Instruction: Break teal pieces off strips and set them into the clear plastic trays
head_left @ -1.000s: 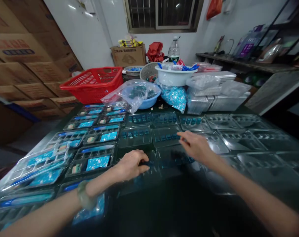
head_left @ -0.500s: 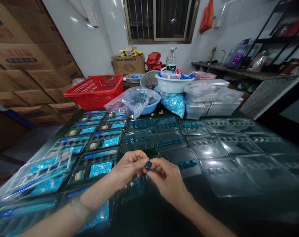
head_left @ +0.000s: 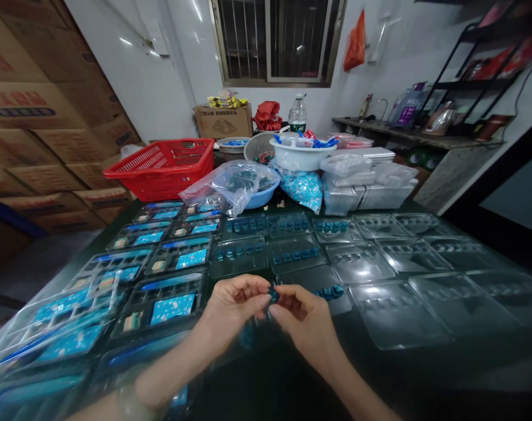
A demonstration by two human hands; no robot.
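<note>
Between the fingertips of both hands is a small dark teal piece (head_left: pixel 273 293), partly covered by the fingers; its exact kind is unclear. My left hand (head_left: pixel 237 301) pinches it from the left, and my right hand (head_left: pixel 304 313) pinches it from the right. Just behind the hands lies a clear plastic tray (head_left: pixel 309 279) with similar teal pieces (head_left: pixel 331 292) in a row. Another tray (head_left: pixel 287 242) beyond it also holds a row of such pieces. To the left, a filled tray (head_left: pixel 147 298) carries a blue patterned packet (head_left: pixel 172 309) and a blue pen-like item (head_left: pixel 169 282).
Clear trays without pieces (head_left: pixel 401 316) cover the right of the dark table. At the back stand a red basket (head_left: pixel 160 175), a blue basin (head_left: pixel 261 197) under plastic film, a white basin (head_left: pixel 301 159) and stacked clear trays (head_left: pixel 362 196). Cartons (head_left: pixel 24 117) line the left wall.
Both hands have shifted slightly right and the teal piece is still pinched between them. The view has tilted and moved a little, so the background sits lower and further left.
</note>
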